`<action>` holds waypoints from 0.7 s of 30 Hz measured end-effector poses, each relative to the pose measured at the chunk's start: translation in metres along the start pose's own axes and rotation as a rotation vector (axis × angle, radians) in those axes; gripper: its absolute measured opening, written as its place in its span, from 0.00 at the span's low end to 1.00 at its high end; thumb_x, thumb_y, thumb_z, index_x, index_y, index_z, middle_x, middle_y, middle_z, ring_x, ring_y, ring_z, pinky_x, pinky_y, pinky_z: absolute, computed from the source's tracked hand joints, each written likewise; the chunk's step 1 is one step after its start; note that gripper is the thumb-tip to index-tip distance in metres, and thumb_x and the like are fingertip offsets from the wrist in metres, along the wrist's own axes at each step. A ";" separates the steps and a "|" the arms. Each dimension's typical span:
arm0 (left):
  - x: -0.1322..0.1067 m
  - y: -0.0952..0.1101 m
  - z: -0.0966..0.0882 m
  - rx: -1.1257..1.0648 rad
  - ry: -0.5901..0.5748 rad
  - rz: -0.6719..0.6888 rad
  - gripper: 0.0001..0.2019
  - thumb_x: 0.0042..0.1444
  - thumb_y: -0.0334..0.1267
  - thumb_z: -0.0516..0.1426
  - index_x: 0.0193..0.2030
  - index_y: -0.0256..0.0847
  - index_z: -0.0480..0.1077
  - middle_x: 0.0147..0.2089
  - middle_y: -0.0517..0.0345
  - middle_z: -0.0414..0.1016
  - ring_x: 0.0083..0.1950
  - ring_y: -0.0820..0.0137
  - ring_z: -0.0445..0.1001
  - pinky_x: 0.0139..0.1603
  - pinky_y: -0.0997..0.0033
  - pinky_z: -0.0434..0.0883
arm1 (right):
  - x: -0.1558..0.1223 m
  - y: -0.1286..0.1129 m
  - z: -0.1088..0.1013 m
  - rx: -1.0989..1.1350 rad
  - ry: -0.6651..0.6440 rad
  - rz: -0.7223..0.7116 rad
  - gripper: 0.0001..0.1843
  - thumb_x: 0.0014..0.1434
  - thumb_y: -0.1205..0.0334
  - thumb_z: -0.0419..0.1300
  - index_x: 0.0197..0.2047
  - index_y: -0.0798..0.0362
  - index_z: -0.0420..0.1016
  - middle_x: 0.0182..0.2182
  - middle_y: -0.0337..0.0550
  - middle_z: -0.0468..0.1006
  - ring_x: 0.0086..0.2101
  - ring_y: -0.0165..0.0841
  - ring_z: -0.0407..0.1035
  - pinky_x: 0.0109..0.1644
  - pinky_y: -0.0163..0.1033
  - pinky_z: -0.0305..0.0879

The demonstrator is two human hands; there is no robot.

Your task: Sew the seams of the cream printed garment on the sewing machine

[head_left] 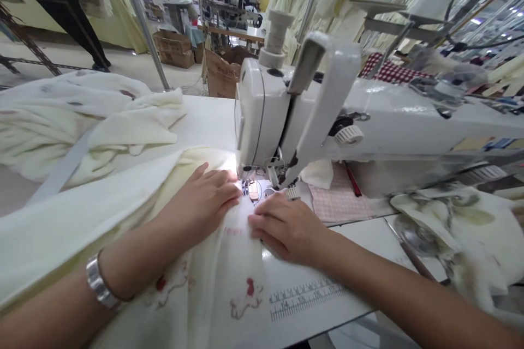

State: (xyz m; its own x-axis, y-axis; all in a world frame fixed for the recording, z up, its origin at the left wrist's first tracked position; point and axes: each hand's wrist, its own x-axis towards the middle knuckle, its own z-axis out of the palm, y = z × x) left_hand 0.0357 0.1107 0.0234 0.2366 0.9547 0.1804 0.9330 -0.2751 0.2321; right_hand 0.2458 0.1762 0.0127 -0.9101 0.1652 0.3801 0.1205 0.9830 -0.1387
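A white sewing machine (286,103) stands on the table, its presser foot (254,190) lit from above. Cream fabric with small red prints (221,278) runs under the foot toward me. My left hand (202,202) lies flat on the fabric just left of the foot, fingers stretched toward the needle. My right hand (286,226) rests on the fabric's right edge just in front of the foot, fingers curled down and pressing the cloth. A silver bracelet (98,283) is on my left wrist.
A heap of cream fabric (82,125) lies at the left. A printed ruler (307,297) marks the table's front edge. Pink checked cloth (339,202) sits under the machine arm, printed fabric (462,234) at the right. Cardboard boxes (221,73) and a person's legs (73,27) are behind.
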 end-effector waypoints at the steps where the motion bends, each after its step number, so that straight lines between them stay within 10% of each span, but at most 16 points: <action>1: -0.002 0.004 -0.001 0.018 -0.018 -0.048 0.10 0.62 0.35 0.48 0.35 0.42 0.70 0.40 0.55 0.71 0.44 0.63 0.71 0.55 0.46 0.58 | -0.001 -0.002 -0.001 -0.004 0.008 0.061 0.14 0.65 0.54 0.51 0.39 0.54 0.73 0.33 0.43 0.75 0.33 0.33 0.64 0.35 0.39 0.53; 5: -0.010 0.017 0.002 0.089 -0.079 -0.159 0.10 0.63 0.32 0.44 0.43 0.38 0.65 0.48 0.46 0.69 0.54 0.54 0.66 0.54 0.41 0.58 | 0.000 -0.010 -0.001 -0.006 -0.055 0.208 0.22 0.60 0.42 0.53 0.35 0.53 0.73 0.29 0.44 0.72 0.31 0.35 0.61 0.31 0.38 0.48; 14: -0.018 0.015 0.013 0.066 -0.004 -0.156 0.11 0.64 0.35 0.43 0.48 0.39 0.62 0.53 0.43 0.69 0.62 0.54 0.61 0.58 0.35 0.54 | 0.000 -0.006 0.002 -0.048 0.063 0.070 0.17 0.66 0.67 0.46 0.28 0.56 0.70 0.23 0.40 0.71 0.25 0.30 0.61 0.30 0.37 0.49; 21: 0.031 -0.031 0.007 -0.017 0.087 -0.058 0.10 0.60 0.33 0.47 0.41 0.38 0.67 0.48 0.42 0.72 0.55 0.52 0.67 0.52 0.41 0.63 | 0.006 0.028 -0.002 -0.201 0.053 0.158 0.13 0.61 0.69 0.51 0.35 0.50 0.76 0.26 0.42 0.74 0.31 0.36 0.66 0.38 0.41 0.61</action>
State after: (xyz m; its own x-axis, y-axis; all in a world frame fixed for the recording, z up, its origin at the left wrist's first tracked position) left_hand 0.0164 0.1496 0.0154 0.1571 0.9558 0.2483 0.9396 -0.2221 0.2605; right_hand 0.2448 0.2046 0.0124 -0.8522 0.3169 0.4162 0.3409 0.9399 -0.0176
